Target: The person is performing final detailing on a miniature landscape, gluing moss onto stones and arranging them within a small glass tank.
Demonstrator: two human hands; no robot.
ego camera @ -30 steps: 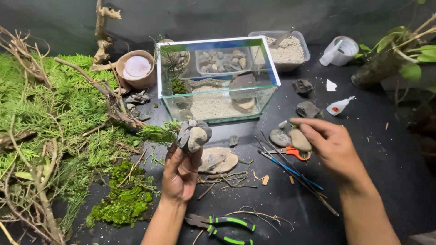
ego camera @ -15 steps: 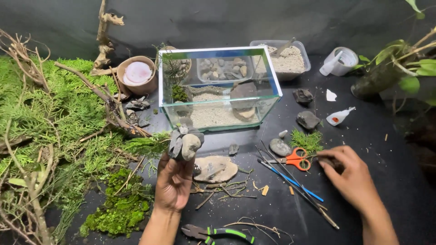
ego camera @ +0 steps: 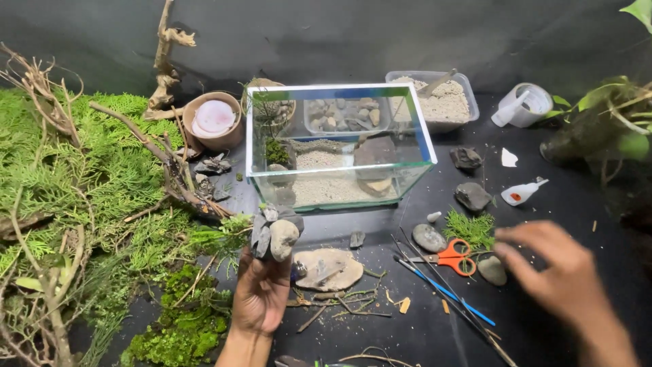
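The left hand rises from the bottom of the frame, left of centre, its fingers closed around a cluster of stones: dark grey slabs with one rounded tan stone at the front. The cluster sits upright above the hand, just in front of the glass tank and a little to its left.

The right hand is in the lower right of the frame, blurred, its fingers spread loosely and gripping nothing that I can see. It hangs just right of a smooth tan pebble lying on the dark worktop; I cannot tell whether it touches it.

Left of that pebble lie orange-handled scissors, a blue-handled tool running diagonally, and a grey pebble. A small green sprig sits just above the scissors. A flat slab of pale stone rests on the worktop right beside the left hand, with loose twigs below it.

The tank, centre top, has pale sand and a few dark rocks inside. Behind it stands a clear tub of sand. To its right are two dark rocks and a small white glue bottle. Green fern cuttings and bare branches fill the left side, with a clump of moss at the lower left.
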